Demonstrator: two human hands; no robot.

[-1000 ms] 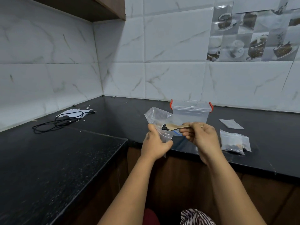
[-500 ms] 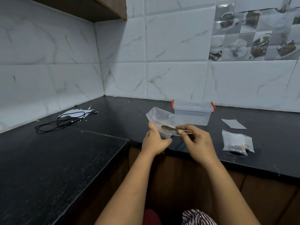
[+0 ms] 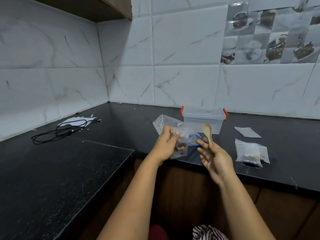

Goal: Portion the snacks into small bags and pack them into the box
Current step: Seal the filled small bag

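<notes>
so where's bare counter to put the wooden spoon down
Bare black counter lies between the coiled black cable and the large clear bag, and between the clear red-latched box and the flat empty bag. It is crowded ahead of both hands and around the filled bags.

Corner of black stone table (image 3: 69, 170), L-shaped. White marble-look wall tiles (image 3: 181, 40); coffee-print tiles (image 3: 270, 37) far right. Wooden cabinet (image 3: 103, 7) overhead, left.

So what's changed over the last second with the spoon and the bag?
The wooden spoon, loaded and level over the small bag before, is now empty, withdrawn and upright in the right hand. The left hand still holds the bag. Box and filled bag unmoved.
</notes>
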